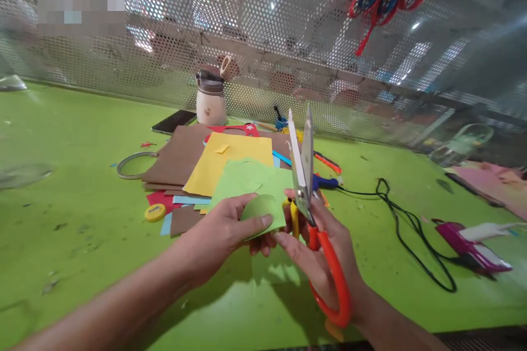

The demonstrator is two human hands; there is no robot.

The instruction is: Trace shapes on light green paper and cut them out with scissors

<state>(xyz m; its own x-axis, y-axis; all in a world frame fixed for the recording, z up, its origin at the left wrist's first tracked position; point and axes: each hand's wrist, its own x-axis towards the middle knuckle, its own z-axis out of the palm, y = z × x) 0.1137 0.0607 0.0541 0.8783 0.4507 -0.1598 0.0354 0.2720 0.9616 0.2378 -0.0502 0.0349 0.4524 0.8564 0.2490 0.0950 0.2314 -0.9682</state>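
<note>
My left hand [224, 230] pinches a light green sheet of paper [251, 186] by a rounded, partly cut edge, thumb on top. My right hand [325, 252] holds orange-handled scissors [302, 167] upright, their blades slightly parted and pointing up, just right of the paper. Both hands hover above the green table [74, 175], close together near its front middle.
A stack of brown, yellow, red and blue paper sheets [218, 162] lies behind my hands. Nearby are a yellow tape measure [155, 212], a metal ring [132, 165], a phone [174, 121], a cream jar [211, 100], a black cord [407, 230] and a pink glue gun [473, 244]. A perforated metal screen backs the table.
</note>
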